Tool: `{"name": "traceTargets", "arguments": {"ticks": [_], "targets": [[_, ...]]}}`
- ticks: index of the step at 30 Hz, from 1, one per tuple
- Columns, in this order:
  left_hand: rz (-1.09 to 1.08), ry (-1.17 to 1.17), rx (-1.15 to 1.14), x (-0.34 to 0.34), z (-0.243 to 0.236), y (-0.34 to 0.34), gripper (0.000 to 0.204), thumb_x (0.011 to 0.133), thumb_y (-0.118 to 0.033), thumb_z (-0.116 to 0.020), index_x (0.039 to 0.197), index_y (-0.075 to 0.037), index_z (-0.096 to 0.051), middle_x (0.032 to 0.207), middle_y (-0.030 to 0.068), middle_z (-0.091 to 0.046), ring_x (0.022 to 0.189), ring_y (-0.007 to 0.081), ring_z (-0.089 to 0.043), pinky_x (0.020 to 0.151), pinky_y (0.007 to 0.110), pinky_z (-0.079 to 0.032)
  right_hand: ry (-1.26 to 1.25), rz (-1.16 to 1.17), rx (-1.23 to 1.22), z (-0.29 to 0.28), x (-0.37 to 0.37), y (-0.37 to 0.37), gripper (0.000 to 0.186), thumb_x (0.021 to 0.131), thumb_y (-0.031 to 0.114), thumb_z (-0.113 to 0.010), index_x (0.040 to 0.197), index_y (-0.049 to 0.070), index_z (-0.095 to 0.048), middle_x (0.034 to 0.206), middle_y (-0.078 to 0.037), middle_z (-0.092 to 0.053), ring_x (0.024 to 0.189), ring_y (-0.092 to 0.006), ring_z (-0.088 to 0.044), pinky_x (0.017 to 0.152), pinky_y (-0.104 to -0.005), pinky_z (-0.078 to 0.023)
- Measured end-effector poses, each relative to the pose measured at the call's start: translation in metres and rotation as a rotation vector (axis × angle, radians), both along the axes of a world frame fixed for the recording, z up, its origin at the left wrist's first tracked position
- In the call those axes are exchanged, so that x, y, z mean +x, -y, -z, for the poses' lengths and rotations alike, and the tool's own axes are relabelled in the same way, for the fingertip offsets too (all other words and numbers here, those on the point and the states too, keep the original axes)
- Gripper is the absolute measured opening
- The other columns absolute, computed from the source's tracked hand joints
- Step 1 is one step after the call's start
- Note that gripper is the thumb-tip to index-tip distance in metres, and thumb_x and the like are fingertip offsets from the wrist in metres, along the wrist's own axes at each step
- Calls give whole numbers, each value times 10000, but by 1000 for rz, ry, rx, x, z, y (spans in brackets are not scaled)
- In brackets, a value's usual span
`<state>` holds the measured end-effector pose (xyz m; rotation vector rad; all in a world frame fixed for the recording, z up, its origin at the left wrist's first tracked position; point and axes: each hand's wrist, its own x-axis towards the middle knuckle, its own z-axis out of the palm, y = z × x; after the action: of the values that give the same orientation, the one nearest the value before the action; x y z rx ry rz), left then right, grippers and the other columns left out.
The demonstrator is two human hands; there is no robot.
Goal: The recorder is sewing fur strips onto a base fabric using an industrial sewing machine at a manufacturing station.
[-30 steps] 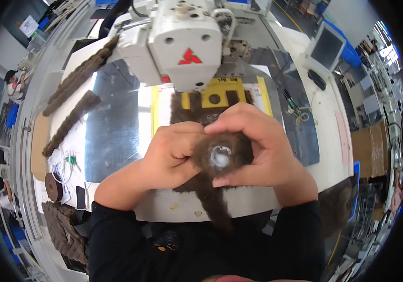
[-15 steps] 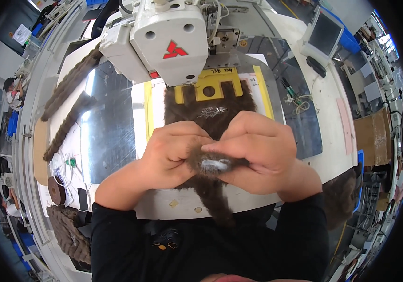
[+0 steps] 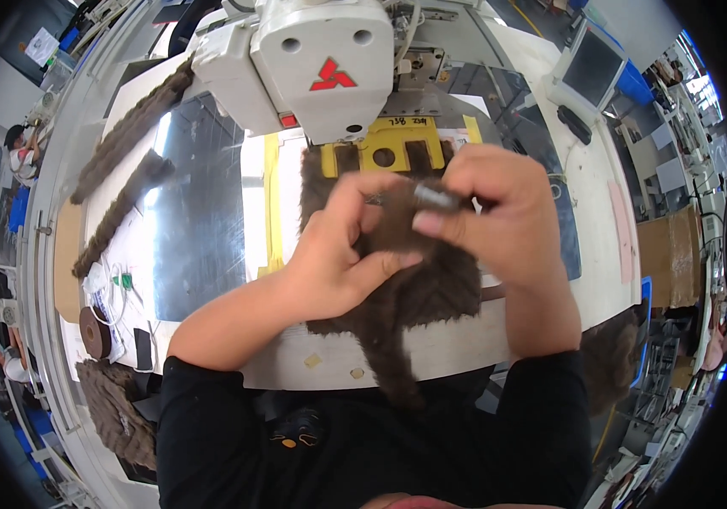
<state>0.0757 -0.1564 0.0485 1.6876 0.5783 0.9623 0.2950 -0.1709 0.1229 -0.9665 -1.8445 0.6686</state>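
A piece of dark brown fur fabric [image 3: 431, 288] lies on the white sewing table [image 3: 465, 348], its tail hanging over the front edge. My left hand [image 3: 342, 254] pinches the fur's upper part from the left. My right hand [image 3: 499, 212] grips the same piece from the right, with a small dark round part [image 3: 438, 198] between thumb and fingers. Both hands are raised just in front of the white sewing machine head [image 3: 313, 59] and the yellow clamp template [image 3: 389, 148].
Long brown fur strips [image 3: 122, 136] lie at the table's left. A pile of fur pieces [image 3: 113, 407] sits at the lower left beside a brown tape roll [image 3: 92, 331]. A control screen [image 3: 592, 68] stands at the right. A cardboard box [image 3: 669, 254] is beyond the right edge.
My hands have lifted and spread the fur wider. The shiny round piece once cupped in both hands is now turned edge-on between my right fingers. The view has tilted closer to the machine.
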Motion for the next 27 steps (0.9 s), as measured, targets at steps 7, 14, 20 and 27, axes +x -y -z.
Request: {"name": "traceTargets", "arguments": {"ticks": [7, 14, 20, 27], "targets": [[-43, -135, 105, 8, 9, -19, 264, 962, -39, -681, 1225, -58, -657, 801, 97, -651, 691, 178, -607, 687, 300, -502, -242, 74, -653, 57, 12, -62, 243, 867, 174, -849, 806, -20, -717, 654, 33, -572, 566, -68, -517, 516, -243, -406], [96, -492, 37, -24, 21, -58, 649, 745, 99, -613, 1371, -72, -632, 913, 141, -685, 768, 200, -620, 732, 284, -511, -114, 44, -799, 101, -8, -112, 231, 903, 175, -805, 774, 27, -684, 650, 8, -580, 545, -84, -534, 486, -247, -416], [-129, -569, 557, -44, 59, -62, 449, 711, 16, -662, 1151, -62, -694, 1082, 150, -697, 906, 344, -649, 834, 441, -533, 103, 77, -689, 110, -41, -125, 201, 865, 137, -818, 906, -20, -699, 729, -38, -646, 601, -124, -603, 552, -287, -487], [-193, -744, 875, -40, 55, -61, 322, 812, -100, -619, 1128, -73, -682, 1248, 69, -697, 1062, 240, -614, 884, 373, -484, 299, 186, -466, 105, -50, -118, 303, 785, 112, -852, 1033, -2, -720, 855, -102, -731, 770, -218, -679, 745, -353, -554]]}}
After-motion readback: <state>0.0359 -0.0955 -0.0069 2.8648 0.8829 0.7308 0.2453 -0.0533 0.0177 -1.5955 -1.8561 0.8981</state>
